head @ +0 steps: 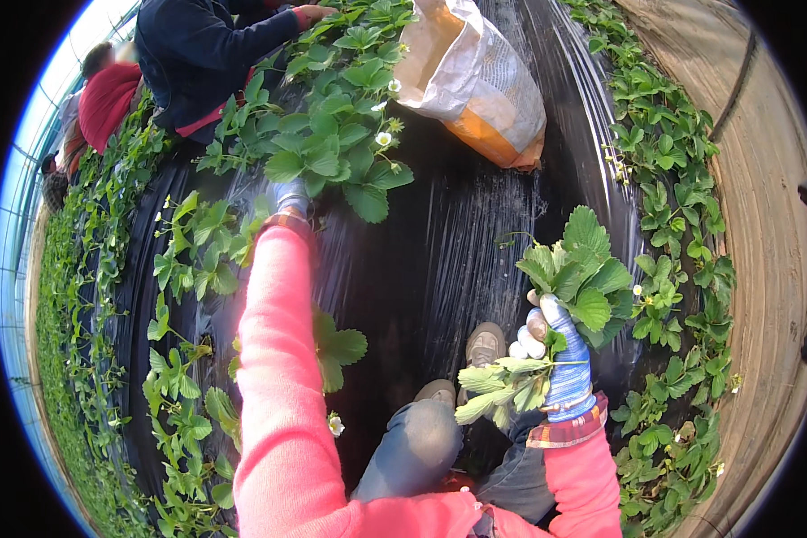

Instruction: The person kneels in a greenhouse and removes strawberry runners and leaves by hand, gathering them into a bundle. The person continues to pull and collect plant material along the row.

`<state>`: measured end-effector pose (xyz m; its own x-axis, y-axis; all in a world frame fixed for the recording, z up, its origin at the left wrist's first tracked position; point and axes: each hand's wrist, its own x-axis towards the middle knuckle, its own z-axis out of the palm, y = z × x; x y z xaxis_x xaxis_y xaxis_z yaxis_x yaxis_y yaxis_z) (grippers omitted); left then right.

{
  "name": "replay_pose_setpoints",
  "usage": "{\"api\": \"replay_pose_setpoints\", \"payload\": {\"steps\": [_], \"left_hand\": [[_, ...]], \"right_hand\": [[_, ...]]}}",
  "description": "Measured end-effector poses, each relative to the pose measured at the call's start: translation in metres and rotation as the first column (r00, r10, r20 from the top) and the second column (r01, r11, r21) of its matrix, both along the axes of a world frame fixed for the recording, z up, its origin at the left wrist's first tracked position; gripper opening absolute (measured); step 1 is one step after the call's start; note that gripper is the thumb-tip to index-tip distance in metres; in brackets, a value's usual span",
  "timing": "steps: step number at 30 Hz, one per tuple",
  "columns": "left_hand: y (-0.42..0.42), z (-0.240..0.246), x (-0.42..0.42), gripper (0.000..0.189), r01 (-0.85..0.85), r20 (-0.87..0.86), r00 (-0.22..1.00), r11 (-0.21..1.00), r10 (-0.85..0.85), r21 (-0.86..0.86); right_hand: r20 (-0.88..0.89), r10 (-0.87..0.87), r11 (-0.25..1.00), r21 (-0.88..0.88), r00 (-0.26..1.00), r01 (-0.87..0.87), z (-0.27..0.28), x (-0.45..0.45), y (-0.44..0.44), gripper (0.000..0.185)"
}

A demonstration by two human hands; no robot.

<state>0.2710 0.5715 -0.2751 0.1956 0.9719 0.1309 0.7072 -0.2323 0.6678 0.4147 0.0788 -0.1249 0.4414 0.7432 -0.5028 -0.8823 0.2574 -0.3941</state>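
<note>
My right hand (555,350), in a blue-and-white knit glove, is closed around a bunch of picked strawberry leaves (588,282). Broad green leaves stick out past the thumb side, and paler leaves (504,387) hang below the fingers. My left hand (290,194), gloved alike, reaches forward into a strawberry plant (336,144) with white flowers. Leaves cover its fingers, so what they touch is hidden. Beneath both arms runs black plastic mulch film (403,269).
Ahead stands an open white-and-orange woven sack (477,87). Strawberry rows (672,202) line the right, beside a tan sheet (760,269). Another plant row (188,390) runs along my left. A person in dark clothing (202,60) bends over the plants ahead; more people (111,101) are behind.
</note>
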Motion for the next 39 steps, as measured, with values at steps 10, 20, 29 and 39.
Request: {"api": "replay_pose_setpoints", "payload": {"steps": [10, 20, 29, 39], "left_hand": [[-0.107, 0.081, -0.049, 0.013, 0.040, 0.517, 0.818, 0.872, 0.253, -0.488], [-0.188, 0.095, 0.041, 0.029, 0.392, -0.715, 0.663, 0.916, -0.221, 0.080], [-0.178, 0.087, 0.039, 0.025, 0.508, -0.716, 0.639, 0.853, -0.281, 0.118], [-0.174, 0.088, -0.026, 0.016, 0.794, -0.815, 0.465, 0.571, -0.347, 0.210]], "right_hand": [[-0.015, 0.016, 0.999, 0.045, 1.000, -0.015, 0.006, 0.000, -0.001, 0.023], [0.039, 0.010, 1.000, -0.013, 0.999, -0.009, 0.002, -0.003, -0.005, 0.022], [0.014, 0.017, 1.000, 0.020, 1.000, -0.017, 0.004, -0.001, -0.004, 0.021], [-0.001, 0.018, 0.999, 0.026, 1.000, -0.018, 0.006, -0.003, -0.003, 0.020]]}}
